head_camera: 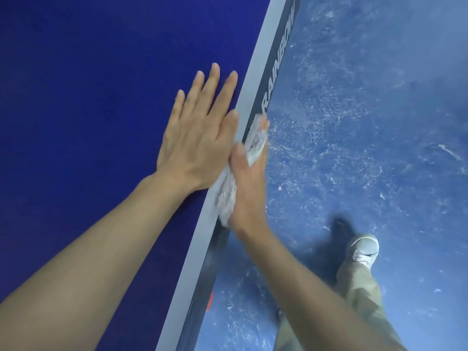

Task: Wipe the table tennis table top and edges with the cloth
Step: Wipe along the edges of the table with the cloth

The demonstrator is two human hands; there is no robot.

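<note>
The dark blue table tennis table top (88,97) fills the left of the head view. Its white border line (253,79) and dark side edge (278,57), printed with white letters, run diagonally. My left hand (195,138) lies flat on the top with fingers spread, right beside the border line. My right hand (249,178) presses a crumpled white cloth (229,193) against the side edge, thumb over the cloth. Part of the cloth is hidden behind the palm.
A scuffed light blue floor (367,110) lies to the right of the table. My leg in khaki trousers (359,295) and a white shoe (364,249) stand on it close to the table edge. A small red mark (210,300) shows on the side edge lower down.
</note>
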